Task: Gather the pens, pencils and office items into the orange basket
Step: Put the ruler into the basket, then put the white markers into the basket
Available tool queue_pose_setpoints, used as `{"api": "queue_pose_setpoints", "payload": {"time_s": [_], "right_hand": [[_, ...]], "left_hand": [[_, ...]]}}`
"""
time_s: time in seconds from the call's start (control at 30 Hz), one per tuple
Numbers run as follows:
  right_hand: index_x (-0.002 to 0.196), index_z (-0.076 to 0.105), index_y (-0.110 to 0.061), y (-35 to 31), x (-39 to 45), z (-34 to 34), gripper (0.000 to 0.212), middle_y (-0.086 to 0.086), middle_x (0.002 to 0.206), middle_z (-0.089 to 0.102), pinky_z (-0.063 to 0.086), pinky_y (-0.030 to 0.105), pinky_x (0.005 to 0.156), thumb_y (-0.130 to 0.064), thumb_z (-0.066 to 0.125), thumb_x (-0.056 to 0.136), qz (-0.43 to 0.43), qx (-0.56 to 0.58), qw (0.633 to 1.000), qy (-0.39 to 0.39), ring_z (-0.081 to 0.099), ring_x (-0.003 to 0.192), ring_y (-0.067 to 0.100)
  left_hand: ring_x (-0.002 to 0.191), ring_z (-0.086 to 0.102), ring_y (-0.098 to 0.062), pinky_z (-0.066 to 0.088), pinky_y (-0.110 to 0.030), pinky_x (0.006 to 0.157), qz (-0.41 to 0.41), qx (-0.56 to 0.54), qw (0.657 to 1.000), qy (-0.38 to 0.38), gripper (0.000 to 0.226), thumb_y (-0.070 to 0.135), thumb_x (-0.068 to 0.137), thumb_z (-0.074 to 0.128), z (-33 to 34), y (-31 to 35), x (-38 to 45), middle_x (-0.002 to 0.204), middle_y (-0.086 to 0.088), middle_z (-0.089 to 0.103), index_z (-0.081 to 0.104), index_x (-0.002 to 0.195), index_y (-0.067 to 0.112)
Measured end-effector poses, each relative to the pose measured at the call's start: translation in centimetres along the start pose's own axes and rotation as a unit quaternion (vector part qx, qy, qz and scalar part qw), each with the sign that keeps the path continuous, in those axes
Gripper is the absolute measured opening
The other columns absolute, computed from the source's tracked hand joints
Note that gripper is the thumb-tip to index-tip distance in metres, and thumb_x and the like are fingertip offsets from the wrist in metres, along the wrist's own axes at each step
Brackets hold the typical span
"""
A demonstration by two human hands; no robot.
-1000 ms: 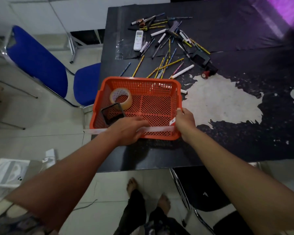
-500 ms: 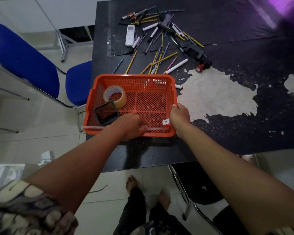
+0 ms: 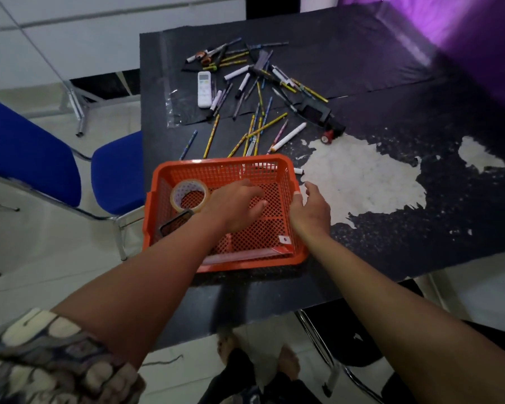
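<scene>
Orange basket (image 3: 292,182): sits at the near edge of the tabletop (image 3: 391,83), straight ahead of the person. Its long side runs left to right.

Inside the basket: a tape roll (image 3: 190,195) lies in the left half, and a dark, black-framed item (image 3: 175,223) sits just nearer than it, partly hidden by the left forearm. I cannot tell what that item is.

Left hand (image 3: 235,207): over the middle of the basket, fingers loosely spread and pointing away toward the scatter. It holds nothing.

Right hand (image 3: 311,207): just beside the basket's right wall, at or near the rim; whether it touches I cannot tell. Fingers relaxed and apart, nothing in its grasp.

Pens and pencils (image 3: 257,123): strewn on the tabletop beyond the basket's far wall, well apart from both hands. Most lie with their long axes running away from the person, fanned slightly left and right.

White marker (image 3: 289,137): lies slanted, near the basket's far right corner.

White remote (image 3: 204,88): farther back on the left of the scatter.

Black stapler-like item (image 3: 318,115): on the right of the scatter.

Key relation: the nearest pencils lie straight ahead of the left hand, just past the far rim, so that hand looks better placed for them. The right hand looks nearer to the white marker.
</scene>
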State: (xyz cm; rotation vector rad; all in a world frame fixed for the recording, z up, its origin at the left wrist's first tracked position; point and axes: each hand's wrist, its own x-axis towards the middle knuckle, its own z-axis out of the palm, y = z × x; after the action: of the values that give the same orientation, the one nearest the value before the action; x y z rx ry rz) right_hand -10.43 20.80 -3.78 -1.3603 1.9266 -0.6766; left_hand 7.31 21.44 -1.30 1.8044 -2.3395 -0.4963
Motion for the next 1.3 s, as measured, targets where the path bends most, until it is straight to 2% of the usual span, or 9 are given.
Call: {"api": "queue_pose_setpoints", "payload": {"time_s": [0.07, 0.2, 0.5, 0.73, 0.87, 0.97, 1.07, 1.17, 1.3], "right_hand": [[0.144, 0.044, -0.022, -0.7, 0.8, -0.2, 0.045, 0.005, 0.143, 0.052, 0.041, 0.039, 0.103, -0.036, 0.043, 0.101, -0.017, -0.009, 1.0, 0.008, 0.05, 0.129, 0.026], [0.134, 0.054, -0.023, -1.9, 1.8, -0.9, 0.036, 0.003, 0.132, 0.058, 0.042, 0.035, 0.095, -0.032, 0.046, 0.1, -0.064, -0.027, 0.997, 0.02, 0.053, 0.121, 0.023], [0.126, 0.064, -0.024, -1.2, 9.2, -0.6, 0.03, 0.0, 0.129, 0.064, 0.047, 0.037, 0.097, -0.025, 0.052, 0.099, -0.067, -0.073, 0.995, 0.018, 0.057, 0.118, 0.021], [0.125, 0.067, -0.025, -0.1, 15.5, 0.9, 0.031, 0.0, 0.127, 0.065, 0.05, 0.039, 0.096, -0.023, 0.059, 0.095, -0.109, -0.177, 0.974, -0.088, 0.059, 0.116, 0.022], [0.113, 0.072, -0.026, 0.6, 17.4, 2.7, 0.023, 0.002, 0.11, 0.071, 0.055, 0.043, 0.081, -0.03, 0.066, 0.09, -0.161, -0.209, 0.954, -0.141, 0.064, 0.098, 0.024], [0.11, 0.073, -0.028, 1.1, 18.0, 3.7, 0.026, -0.001, 0.103, 0.07, 0.056, 0.042, 0.074, -0.042, 0.068, 0.088, -0.205, -0.232, 0.939, -0.149, 0.064, 0.09, 0.022], [0.114, 0.072, -0.025, 1.4, 18.4, 4.1, 0.029, 0.001, 0.11, 0.068, 0.054, 0.042, 0.08, -0.038, 0.07, 0.088, -0.224, -0.257, 0.931, -0.13, 0.062, 0.098, 0.023], [0.115, 0.072, -0.022, 1.4, 18.4, 3.9, 0.026, 0.001, 0.107, 0.066, 0.052, 0.038, 0.079, -0.03, 0.068, 0.091, -0.195, -0.209, 0.952, -0.111, 0.059, 0.097, 0.021], [0.115, 0.073, -0.02, -0.5, 17.2, 2.9, 0.026, -0.001, 0.104, 0.068, 0.051, 0.029, 0.079, -0.022, 0.068, 0.09, -0.08, -0.018, 0.996, -0.044, 0.061, 0.091, 0.014]], "left_hand": [[0.12, 0.056, -0.02, 0.052, -0.045, 0.094, 0.008, -0.001, 1.0, 0.022, 0.039, 0.045, 0.096, 0.052, -0.6, -0.4, 1.3, 0.13, 0.0, 0.059, 0.064, 0.128, 0.025], [0.12, 0.056, -0.024, 0.05, -0.042, 0.093, 0.02, 0.003, 0.998, 0.067, 0.039, 0.041, 0.095, 0.056, -1.7, -0.7, 3.8, 0.13, -0.005, 0.06, 0.065, 0.128, 0.021], [0.115, 0.057, -0.023, 0.05, -0.044, 0.093, 0.0, -0.037, 0.997, 0.066, 0.041, 0.04, 0.095, 0.055, -1.1, -1.6, 9.8, 0.126, -0.004, 0.059, 0.063, 0.129, 0.018], [0.117, 0.056, -0.023, 0.049, -0.041, 0.092, -0.065, -0.062, 0.995, 0.044, 0.037, 0.042, 0.097, 0.055, 0.9, -2.7, 14.4, 0.128, -0.004, 0.059, 0.065, 0.125, 0.021], [0.118, 0.057, -0.024, 0.046, -0.037, 0.094, -0.122, -0.087, 0.988, 0.03, 0.039, 0.042, 0.097, 0.054, 2.2, -3.7, 16.2, 0.129, -0.006, 0.06, 0.066, 0.126, 0.019], [0.117, 0.058, -0.022, 0.041, -0.029, 0.088, -0.146, -0.111, 0.982, 0.032, 0.038, 0.041, 0.098, 0.054, 2.8, -3.9, 16.6, 0.128, -0.006, 0.063, 0.067, 0.126, 0.018], [0.117, 0.058, -0.022, 0.039, -0.028, 0.088, -0.171, -0.128, 0.976, 0.041, 0.038, 0.041, 0.097, 0.055, 3.0, -4.1, 16.9, 0.128, -0.005, 0.063, 0.066, 0.126, 0.02], [0.117, 0.058, -0.024, 0.043, -0.032, 0.092, -0.196, -0.146, 0.968, 0.062, 0.042, 0.042, 0.096, 0.058, 3.0, -4.2, 17.1, 0.128, -0.008, 0.063, 0.064, 0.129, 0.017], [0.114, 0.061, -0.023, 0.045, -0.032, 0.092, -0.262, -0.226, 0.931, 0.115, 0.055, 0.048, 0.092, 0.061, 2.0, -3.6, 17.4, 0.125, -0.007, 0.066, 0.057, 0.136, 0.016]]}}
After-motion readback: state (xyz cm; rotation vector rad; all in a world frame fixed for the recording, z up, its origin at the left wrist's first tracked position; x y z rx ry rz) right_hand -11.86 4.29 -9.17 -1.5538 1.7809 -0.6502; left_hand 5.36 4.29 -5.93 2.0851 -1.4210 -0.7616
